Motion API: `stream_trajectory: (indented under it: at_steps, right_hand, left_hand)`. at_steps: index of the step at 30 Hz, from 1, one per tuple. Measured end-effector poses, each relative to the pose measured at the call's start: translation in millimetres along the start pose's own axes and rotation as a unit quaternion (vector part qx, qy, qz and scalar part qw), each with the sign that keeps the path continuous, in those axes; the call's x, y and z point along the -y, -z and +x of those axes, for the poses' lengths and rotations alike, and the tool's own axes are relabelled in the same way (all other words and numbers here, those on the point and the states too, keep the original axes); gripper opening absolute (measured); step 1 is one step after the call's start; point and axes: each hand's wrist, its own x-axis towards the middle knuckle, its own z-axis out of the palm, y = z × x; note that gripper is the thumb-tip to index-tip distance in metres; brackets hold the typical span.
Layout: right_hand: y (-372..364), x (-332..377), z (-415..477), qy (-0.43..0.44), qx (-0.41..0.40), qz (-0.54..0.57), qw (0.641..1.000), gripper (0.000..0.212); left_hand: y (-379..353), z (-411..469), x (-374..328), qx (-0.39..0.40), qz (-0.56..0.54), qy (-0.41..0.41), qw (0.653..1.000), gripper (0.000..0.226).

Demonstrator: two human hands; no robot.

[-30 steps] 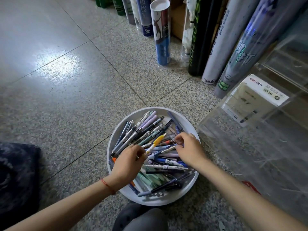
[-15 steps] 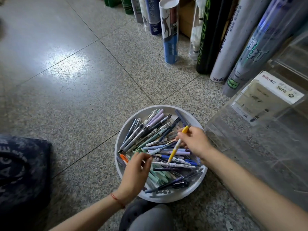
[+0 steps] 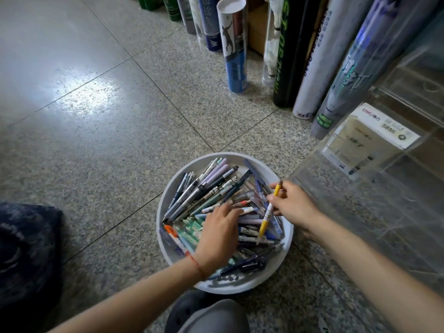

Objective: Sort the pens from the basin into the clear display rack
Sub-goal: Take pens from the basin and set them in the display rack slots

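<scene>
A shop: shuttlecock tubes (image 3: 235, 44) along the wall, labelled clear display rack (image 3: 374, 212).

Two hands are in view, the left hand (image 3: 219, 234) and the right hand (image 3: 294, 207). One yellow pen (image 3: 266, 218) is pinched in the right fingers (image 3: 281, 203). One white basin (image 3: 240, 286) lies under both sets of fingers. It holds several dozen pens (image 3: 209, 188), too tangled for an exact count. Two lilac pens (image 3: 221, 167) lie beyond the left fingertips (image 3: 230, 210). One orange-capped pen (image 3: 171, 230) lies left of them. One clear rack (image 3: 384, 212) stands right of the right fingers and carries one label (image 3: 374, 138). About ten tubes (image 3: 234, 44) stand well beyond all the fingers.
</scene>
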Motion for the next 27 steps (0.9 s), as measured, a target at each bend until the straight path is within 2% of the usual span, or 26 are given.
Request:
stream_trajectory:
  at_steps: [3,4,6,8,10,12,14,20,27]
  right_hand:
    - [-8,4,-3,-0.002,0.026,0.036,0.999,0.024]
    - [-11,4,-4,-0.003,0.033,0.042,0.999,0.025]
    - [-19,6,-4,-0.004,0.049,0.038,0.998,0.027]
    - [-25,9,-6,-0.005,0.070,0.040,0.997,0.024]
    - [-30,10,-7,-0.005,0.084,0.039,0.996,0.021]
    - [-33,11,-10,-0.003,0.090,0.033,0.995,0.016]
    - [-34,12,-13,0.001,0.091,0.037,0.995,0.015]
    - [-22,12,-8,-0.017,0.067,0.065,0.995,0.018]
    - [-9,7,-7,-0.018,0.052,0.070,0.996,0.014]
  left_hand:
    - [0,-36,1,-0.078,-0.047,0.046,0.995,0.028]
    - [2,-45,6,-0.118,-0.065,0.100,0.986,0.026]
    - [8,-57,18,-0.175,-0.095,0.262,0.944,0.026]
    - [12,-64,32,-0.165,-0.105,0.403,0.894,0.019]
    - [15,-67,41,-0.122,-0.123,0.482,0.859,0.011]
    - [20,-64,44,-0.084,-0.138,0.510,0.845,0.011]
    - [24,-59,44,-0.064,-0.109,0.510,0.851,0.013]
    - [24,-41,52,-0.067,-0.101,0.509,0.852,0.025]
    - [30,-38,69,-0.043,-0.149,0.523,0.838,0.012]
